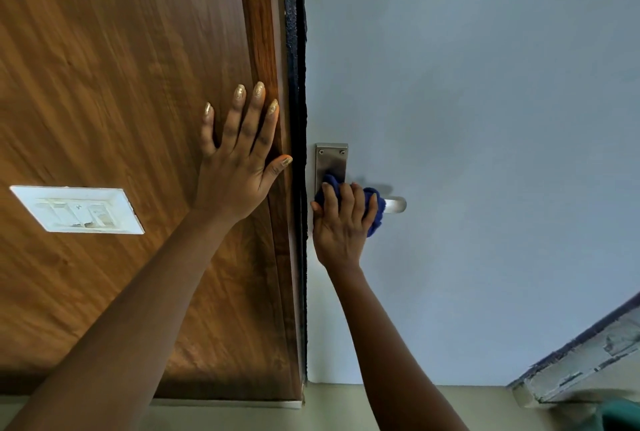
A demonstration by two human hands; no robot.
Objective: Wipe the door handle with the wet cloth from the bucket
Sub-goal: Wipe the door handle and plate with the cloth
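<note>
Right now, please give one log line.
step: wiping | right hand: blue cloth on door handle | left hand: flat on wood panel

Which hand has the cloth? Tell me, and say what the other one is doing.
The right hand has it, closed around the blue cloth on the door handle. The left hand holds nothing, spread flat on the wooden panel.

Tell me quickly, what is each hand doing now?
Left hand: open, flat on the wooden panel, holding nothing.
Right hand: closed on the blue cloth over the door handle.
</note>
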